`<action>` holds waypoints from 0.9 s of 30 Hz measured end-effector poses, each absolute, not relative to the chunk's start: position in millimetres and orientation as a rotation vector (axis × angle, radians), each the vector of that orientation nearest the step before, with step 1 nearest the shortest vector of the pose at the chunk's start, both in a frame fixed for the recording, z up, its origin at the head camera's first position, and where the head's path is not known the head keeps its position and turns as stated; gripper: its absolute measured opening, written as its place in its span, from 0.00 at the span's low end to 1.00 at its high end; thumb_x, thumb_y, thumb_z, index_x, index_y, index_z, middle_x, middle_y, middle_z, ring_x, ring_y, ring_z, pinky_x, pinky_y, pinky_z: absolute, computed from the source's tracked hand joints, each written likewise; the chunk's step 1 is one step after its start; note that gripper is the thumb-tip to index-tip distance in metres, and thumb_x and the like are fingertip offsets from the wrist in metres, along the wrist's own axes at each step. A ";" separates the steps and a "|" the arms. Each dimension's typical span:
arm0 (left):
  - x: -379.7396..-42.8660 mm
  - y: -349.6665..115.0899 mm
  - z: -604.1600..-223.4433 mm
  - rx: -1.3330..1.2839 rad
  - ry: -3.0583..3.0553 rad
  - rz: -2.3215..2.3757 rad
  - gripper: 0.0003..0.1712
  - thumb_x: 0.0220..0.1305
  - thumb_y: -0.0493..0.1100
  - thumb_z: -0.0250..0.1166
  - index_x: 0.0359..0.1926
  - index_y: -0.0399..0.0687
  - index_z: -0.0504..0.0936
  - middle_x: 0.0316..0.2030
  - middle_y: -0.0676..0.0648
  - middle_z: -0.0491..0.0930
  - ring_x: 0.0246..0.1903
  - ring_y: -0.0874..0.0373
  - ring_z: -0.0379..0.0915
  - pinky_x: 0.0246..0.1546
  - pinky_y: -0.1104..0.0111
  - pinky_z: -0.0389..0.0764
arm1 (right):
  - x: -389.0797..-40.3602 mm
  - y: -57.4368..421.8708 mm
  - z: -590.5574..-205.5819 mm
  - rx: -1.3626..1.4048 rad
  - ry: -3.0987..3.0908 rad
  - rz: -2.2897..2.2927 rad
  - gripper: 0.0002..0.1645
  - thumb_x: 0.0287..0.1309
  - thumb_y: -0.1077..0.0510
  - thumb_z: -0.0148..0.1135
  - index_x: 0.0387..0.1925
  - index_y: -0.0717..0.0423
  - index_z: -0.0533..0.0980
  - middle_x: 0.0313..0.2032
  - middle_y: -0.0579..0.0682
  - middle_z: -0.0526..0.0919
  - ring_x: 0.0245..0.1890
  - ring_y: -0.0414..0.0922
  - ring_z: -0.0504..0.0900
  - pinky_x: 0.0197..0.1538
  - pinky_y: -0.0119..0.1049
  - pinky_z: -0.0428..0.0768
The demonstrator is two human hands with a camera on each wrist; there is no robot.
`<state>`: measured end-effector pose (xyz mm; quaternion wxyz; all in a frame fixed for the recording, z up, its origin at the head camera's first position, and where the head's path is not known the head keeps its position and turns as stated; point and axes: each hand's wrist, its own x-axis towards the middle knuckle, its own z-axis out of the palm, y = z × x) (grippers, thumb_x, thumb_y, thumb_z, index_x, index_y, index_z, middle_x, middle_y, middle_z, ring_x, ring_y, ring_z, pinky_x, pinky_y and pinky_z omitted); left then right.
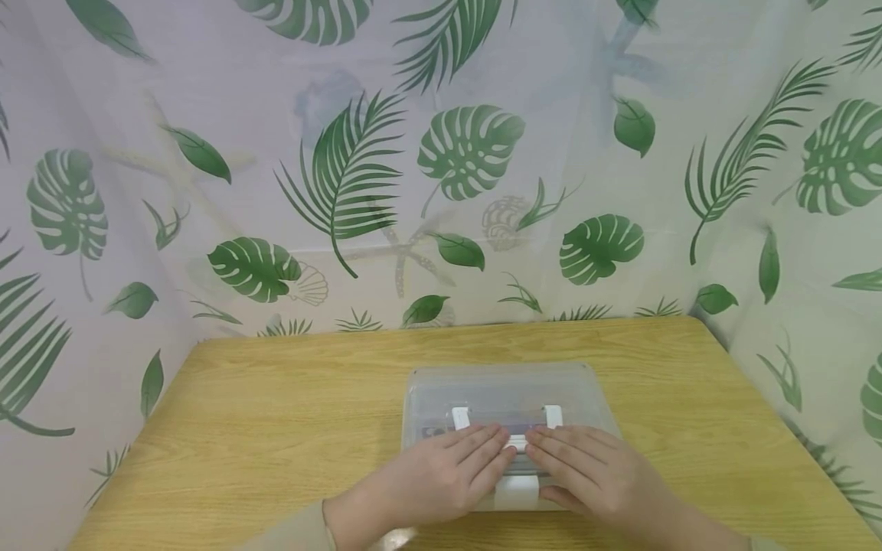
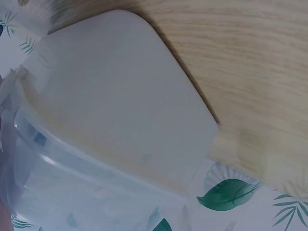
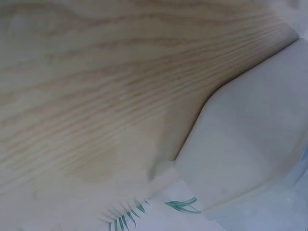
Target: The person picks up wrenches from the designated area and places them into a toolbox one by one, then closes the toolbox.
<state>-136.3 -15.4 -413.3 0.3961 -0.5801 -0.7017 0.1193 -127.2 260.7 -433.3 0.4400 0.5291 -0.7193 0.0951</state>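
Note:
A storage box with a clear lid and a pale body stands on the table, its white latch facing the person. My left hand lies over the near left part of the lid, fingers extended. From the other side my right hand mirrors it, with its thumb lower, beside the latch. The fingertips of both hands come together at a white handle on the lid, partly covered by them. Close up, the left wrist view has the box's smooth pale side below the clear lid; the right wrist view has its other side.
The box rests on a wood-grain table, near its front edge. Behind and on both sides hangs a white curtain printed with green leaves, shells and starfish. Two white handle mounts sit on the lid beyond the fingers.

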 end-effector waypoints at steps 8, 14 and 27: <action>-139.2 -14.1 -414.2 -1.491 -1.760 0.313 0.20 0.84 0.44 0.50 0.61 0.43 0.85 0.57 0.46 0.89 0.59 0.58 0.86 0.62 0.68 0.84 | -128.0 259.9 -428.6 1.332 -1.763 0.227 0.27 0.82 0.45 0.54 0.47 0.63 0.88 0.47 0.55 0.93 0.41 0.46 0.94 0.41 0.39 0.90; -139.8 -14.2 -414.6 -1.497 -1.790 0.319 0.20 0.81 0.49 0.56 0.62 0.44 0.85 0.58 0.47 0.88 0.59 0.59 0.86 0.62 0.69 0.84 | -130.3 259.5 -425.8 1.349 -1.749 0.240 0.27 0.82 0.45 0.54 0.46 0.63 0.88 0.46 0.55 0.94 0.41 0.46 0.94 0.40 0.39 0.90; -141.0 -16.5 -407.3 -1.518 -1.845 0.346 0.21 0.78 0.52 0.61 0.63 0.48 0.85 0.59 0.49 0.87 0.60 0.60 0.85 0.63 0.71 0.83 | -134.1 257.6 -419.9 1.376 -1.731 0.209 0.24 0.84 0.49 0.51 0.50 0.61 0.88 0.45 0.53 0.94 0.40 0.44 0.94 0.39 0.37 0.90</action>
